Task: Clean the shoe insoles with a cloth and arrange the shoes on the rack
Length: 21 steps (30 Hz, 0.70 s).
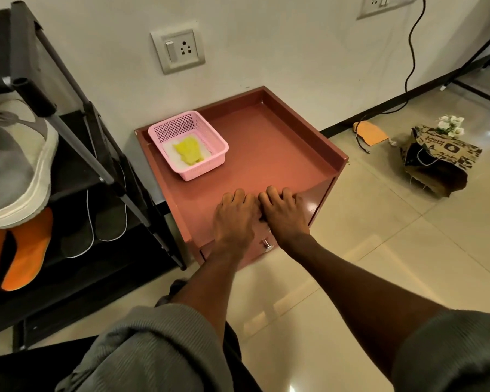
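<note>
Both grips flat and empty, left hand point(234, 219) beside right hand point(285, 215) on worktop point(266, 142), yellow cloth point(188, 151) in pink basket point(207, 131), shoes point(14, 165) on rack point(77, 114)

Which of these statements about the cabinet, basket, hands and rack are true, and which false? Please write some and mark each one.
1. The yellow cloth lies inside the pink basket. True.
2. The left hand holds the cloth. False: it rests flat on the cabinet.
3. Both hands lie side by side; the right hand is empty. True.
4. The rack is empty. False: shoes and orange insoles sit on it.
</note>
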### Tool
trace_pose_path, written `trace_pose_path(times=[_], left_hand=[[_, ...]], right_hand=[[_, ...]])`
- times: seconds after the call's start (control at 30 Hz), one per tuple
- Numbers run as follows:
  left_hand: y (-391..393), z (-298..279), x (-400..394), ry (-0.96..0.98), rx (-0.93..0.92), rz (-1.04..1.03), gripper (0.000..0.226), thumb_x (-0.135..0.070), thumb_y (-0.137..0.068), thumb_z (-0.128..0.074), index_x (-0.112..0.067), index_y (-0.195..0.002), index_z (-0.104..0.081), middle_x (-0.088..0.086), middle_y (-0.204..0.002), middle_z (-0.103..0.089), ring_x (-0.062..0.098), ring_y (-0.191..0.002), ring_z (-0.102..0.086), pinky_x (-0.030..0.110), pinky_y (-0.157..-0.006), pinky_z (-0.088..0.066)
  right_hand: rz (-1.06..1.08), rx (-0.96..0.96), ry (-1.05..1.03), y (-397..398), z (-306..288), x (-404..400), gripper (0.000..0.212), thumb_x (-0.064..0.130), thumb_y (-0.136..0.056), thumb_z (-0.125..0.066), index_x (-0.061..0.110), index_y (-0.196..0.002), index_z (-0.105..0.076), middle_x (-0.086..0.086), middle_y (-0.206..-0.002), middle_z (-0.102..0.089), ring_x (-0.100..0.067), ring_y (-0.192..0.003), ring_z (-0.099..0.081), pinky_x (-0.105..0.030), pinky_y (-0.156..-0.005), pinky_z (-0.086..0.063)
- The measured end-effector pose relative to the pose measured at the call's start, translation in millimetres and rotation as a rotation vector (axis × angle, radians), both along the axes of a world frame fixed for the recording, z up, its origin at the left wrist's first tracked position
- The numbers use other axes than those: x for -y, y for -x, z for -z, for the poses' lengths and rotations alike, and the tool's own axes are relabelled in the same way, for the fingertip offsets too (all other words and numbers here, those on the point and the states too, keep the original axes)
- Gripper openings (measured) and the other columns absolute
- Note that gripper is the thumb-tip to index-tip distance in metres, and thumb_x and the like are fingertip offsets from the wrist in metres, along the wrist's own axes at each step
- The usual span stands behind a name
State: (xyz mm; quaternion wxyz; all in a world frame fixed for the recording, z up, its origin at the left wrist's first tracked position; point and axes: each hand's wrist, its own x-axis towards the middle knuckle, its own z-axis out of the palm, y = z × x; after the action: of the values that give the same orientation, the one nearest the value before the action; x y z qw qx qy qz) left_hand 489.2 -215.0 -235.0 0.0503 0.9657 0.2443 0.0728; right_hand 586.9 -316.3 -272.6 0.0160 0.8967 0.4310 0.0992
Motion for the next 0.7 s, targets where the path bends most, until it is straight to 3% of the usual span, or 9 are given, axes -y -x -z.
trace_pose_path(times=[0.2, 0.33, 0.53, 0.7], left_hand=[[-3, 1, -5, -0.009, 0.015, 0.027, 0.031, -0.022, -0.081, -0.073, -0.028, -0.104, -0.052, -0.002, -0.111, -0.054, 0.022, -0.100, -0.053, 0.032, -0.073, -0.033], [0, 7, -9, -0.025, 0.043, 0.068, 0.031, -0.018, -0.081, -0.072, -0.026, -0.104, -0.053, 0.001, -0.109, -0.055, 0.023, -0.099, -0.053, 0.034, -0.075, -0.040], [2, 7, -11, -0.022, 0.043, 0.069, 0.038, -0.014, -0.076, -0.072, -0.027, -0.106, -0.054, 0.001, -0.109, -0.054, 0.025, -0.099, -0.053, 0.035, -0.073, -0.038], [7, -14, -18, 0.047, -0.080, 0.112, 0.041, -0.015, -0.087, -0.068, -0.022, -0.123, -0.051, 0.006, -0.126, -0.049, 0.026, -0.114, -0.049, 0.035, -0.088, -0.043]], right_hand=[[-0.017, 0.011, 0.005, -3, 1, -1, 0.068, 0.042, -0.073, -0.090, 0.017, -0.116, -0.044, -0.007, -0.116, -0.047, -0.031, -0.095, -0.049, -0.049, -0.081, -0.047], [-0.021, 0.015, 0.014, -4, 1, -1, 0.063, 0.037, -0.078, -0.086, 0.015, -0.118, -0.042, -0.008, -0.117, -0.046, -0.030, -0.095, -0.046, -0.048, -0.082, -0.047], [0.006, -0.019, 0.008, 1, -5, -4, 0.053, 0.037, -0.084, -0.082, 0.013, -0.120, -0.050, -0.009, -0.118, -0.047, -0.031, -0.097, -0.047, -0.048, -0.086, -0.047], [0.062, -0.186, 0.035, 15, -24, -7, 0.054, 0.029, -0.086, -0.079, 0.014, -0.128, -0.050, -0.007, -0.136, -0.042, -0.032, -0.114, -0.045, -0.048, -0.096, -0.047]])
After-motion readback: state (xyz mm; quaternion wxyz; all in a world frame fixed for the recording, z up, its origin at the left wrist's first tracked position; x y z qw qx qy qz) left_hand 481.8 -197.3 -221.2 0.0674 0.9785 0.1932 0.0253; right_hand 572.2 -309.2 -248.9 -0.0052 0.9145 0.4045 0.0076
